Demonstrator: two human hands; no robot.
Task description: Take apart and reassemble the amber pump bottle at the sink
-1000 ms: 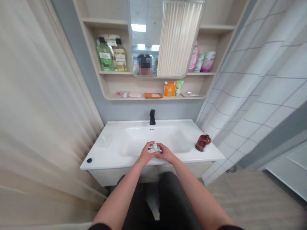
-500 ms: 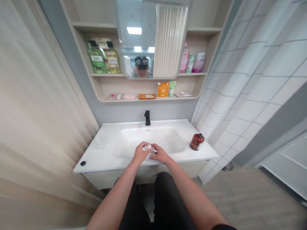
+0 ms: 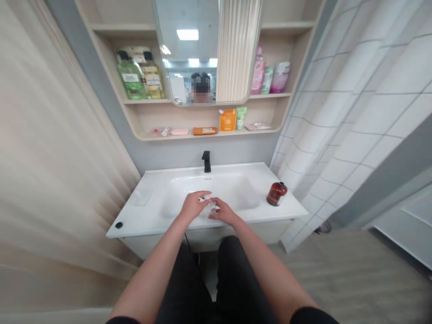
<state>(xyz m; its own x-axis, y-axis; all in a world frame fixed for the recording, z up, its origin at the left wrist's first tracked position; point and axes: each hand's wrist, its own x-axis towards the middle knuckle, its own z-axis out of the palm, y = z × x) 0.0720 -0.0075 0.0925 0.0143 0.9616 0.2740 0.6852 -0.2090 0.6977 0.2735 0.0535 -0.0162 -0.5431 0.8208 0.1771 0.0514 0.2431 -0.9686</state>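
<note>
- A white washbasin is fitted with a black mixer tap.
- An amber bottle is placed at its right end, and a small black disc at its left corner.
- An orange packet, a pink bar and an orange carton are set on the lower wooden shelf.
- Green bottles are lined up on the upper shelf.

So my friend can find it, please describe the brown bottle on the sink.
Find the white sink under the mirror. On its right ledge, beyond the basin, stands a squat reddish-brown bottle. It is the only bottle on the sink; the others stand on the shelves above.
</note>
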